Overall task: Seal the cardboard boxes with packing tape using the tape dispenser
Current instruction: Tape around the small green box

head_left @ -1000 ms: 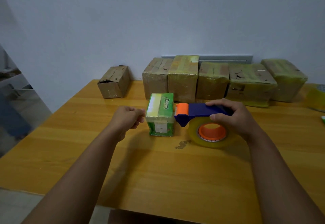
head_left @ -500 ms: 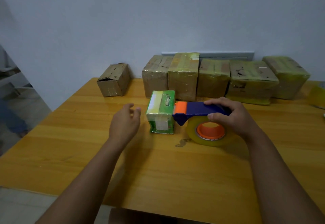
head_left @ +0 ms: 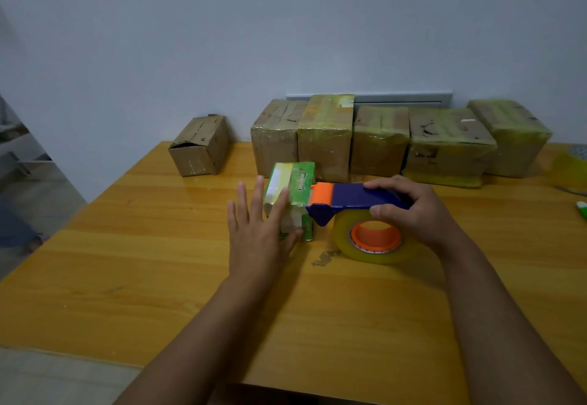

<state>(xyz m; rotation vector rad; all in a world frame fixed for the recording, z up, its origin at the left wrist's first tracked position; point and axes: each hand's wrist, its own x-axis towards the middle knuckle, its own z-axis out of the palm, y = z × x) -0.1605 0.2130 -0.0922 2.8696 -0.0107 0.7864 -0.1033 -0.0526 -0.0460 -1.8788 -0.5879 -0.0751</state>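
Head view: the left hand [head_left: 254,233] has opened flat and now presses the green box [head_left: 290,196]; the right hand [head_left: 409,210] still grips the tape dispenser [head_left: 352,201], ready to pull tape.

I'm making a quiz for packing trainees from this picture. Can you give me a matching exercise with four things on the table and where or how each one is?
Things:
1. small green box
2. tape dispenser
3. lone brown box
4. left hand

States:
A. stands apart at the table's far left, near the wall
B. fingers straight, laid against the box's near side
C. gripped from above by the right hand
D. between the two hands, its right side at the dispenser's orange end

Pairs: 1-D, 2-C, 3-A, 4-B
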